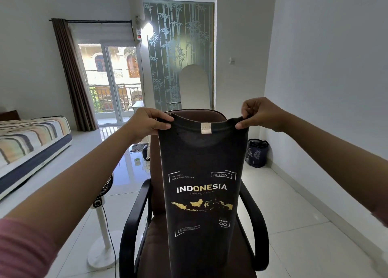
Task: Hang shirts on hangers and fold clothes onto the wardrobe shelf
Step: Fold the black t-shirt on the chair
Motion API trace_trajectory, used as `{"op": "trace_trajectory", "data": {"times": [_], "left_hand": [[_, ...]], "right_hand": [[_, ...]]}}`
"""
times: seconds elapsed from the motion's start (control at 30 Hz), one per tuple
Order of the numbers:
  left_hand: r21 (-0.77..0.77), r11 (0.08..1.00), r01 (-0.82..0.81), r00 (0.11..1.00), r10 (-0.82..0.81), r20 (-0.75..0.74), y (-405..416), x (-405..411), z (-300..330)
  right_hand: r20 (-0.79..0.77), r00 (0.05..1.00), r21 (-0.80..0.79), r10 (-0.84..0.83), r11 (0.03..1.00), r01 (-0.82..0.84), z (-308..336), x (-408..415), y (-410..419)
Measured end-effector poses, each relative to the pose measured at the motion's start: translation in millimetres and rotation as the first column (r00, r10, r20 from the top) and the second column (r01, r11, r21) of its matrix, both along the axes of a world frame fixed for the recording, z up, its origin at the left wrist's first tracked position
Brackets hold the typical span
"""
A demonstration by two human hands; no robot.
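Pinching one shirt [201,172]: two hands, left hand [148,121], right hand [259,114].

chair [155,225] right behind t-shirt [201,193]

Daylight from balcony door [109,84], outside blown out. Hot glare spot on frosted glass door [180,53], reflections on glossy floor tiles [294,204]. Room evenly lit, soft shadows. Wide-angle bending at edges; centre sharp.

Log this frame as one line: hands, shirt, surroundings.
left hand: pinches shirt shoulder | right hand: pinches other shoulder | dark shirt: held up, print facing camera | office chair: behind shirt | hanger: not in view
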State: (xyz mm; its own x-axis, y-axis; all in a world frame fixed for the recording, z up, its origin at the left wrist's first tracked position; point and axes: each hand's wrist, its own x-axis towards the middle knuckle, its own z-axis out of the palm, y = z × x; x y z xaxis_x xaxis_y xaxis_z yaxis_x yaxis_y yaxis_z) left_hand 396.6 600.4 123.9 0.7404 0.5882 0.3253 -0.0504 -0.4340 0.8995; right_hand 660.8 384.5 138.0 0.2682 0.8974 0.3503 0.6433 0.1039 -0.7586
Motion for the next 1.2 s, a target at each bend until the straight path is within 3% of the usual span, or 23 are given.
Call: {"op": "trace_trajectory", "data": {"times": [0.13,0.27,0.47,0.83,1.2], "left_hand": [[-0.047,0.999,-0.024,0.994,0.029,0.109,-1.3,-1.7,0.9],[-0.016,1.000,-0.005,0.994,0.007,0.112,-5.4,-1.9,5.4],[0.008,1.000,0.005,0.995,-0.006,0.095,-2.5,-7.9,5.8],[0.008,1.000,-0.027,0.998,0.027,0.065,-4.9,-17.9,8.6],[0.018,1.000,-0.008,1.000,0.007,0.023,-9.4,-24.5,7.9]], "right_hand": [[-0.063,0.998,0.120,-0.019,0.992,0.026,0.0,3.9,-5.9],[-0.053,0.998,0.156,-0.024,0.987,0.031,1.3,0.6,-7.3],[0.036,0.998,0.137,-0.048,0.990,0.043,5.9,-3.0,-12.9],[0.061,0.996,0.070,-0.073,0.995,0.068,5.7,-13.1,-19.7],[-0.051,0.998,0.115,-0.041,0.992,0.047,5.3,-21.9,-23.8]]}}
